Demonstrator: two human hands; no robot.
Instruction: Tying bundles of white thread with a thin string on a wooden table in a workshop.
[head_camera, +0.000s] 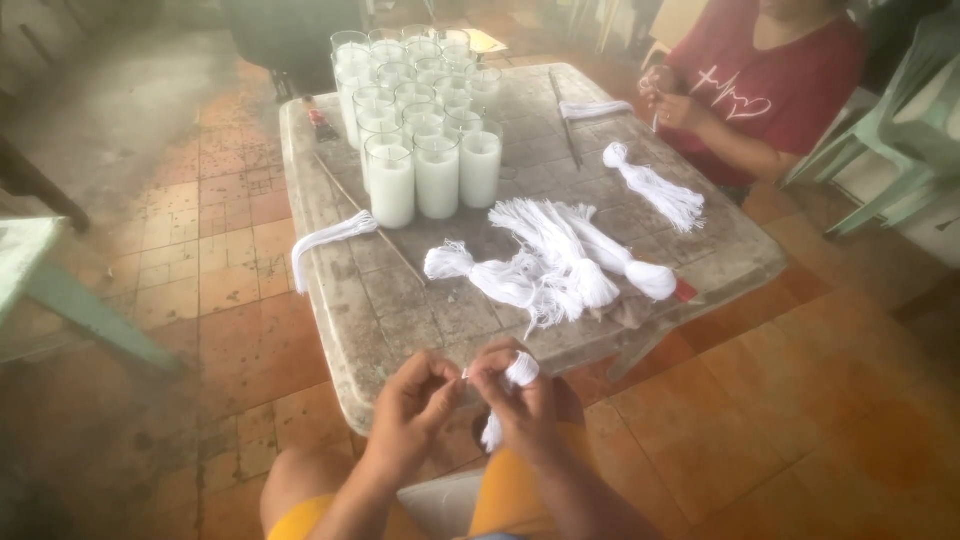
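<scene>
Nearest, just off the near edge of the surface (350, 330): left hand (410, 415) pinched shut on a thread end, right hand (525, 400) closed around a white string bundle (518, 375), tail hanging below. Beyond the hands, on the surface: loose white string bundles (555, 265). Behind those, a cluster of glass candles (420, 120). Far right of the candles, another person's hands (665, 100) working string.

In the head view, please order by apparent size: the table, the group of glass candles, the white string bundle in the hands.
1. Table.
2. Group of glass candles.
3. White string bundle held in right hand, though nearness to the camera enlarges it.
</scene>
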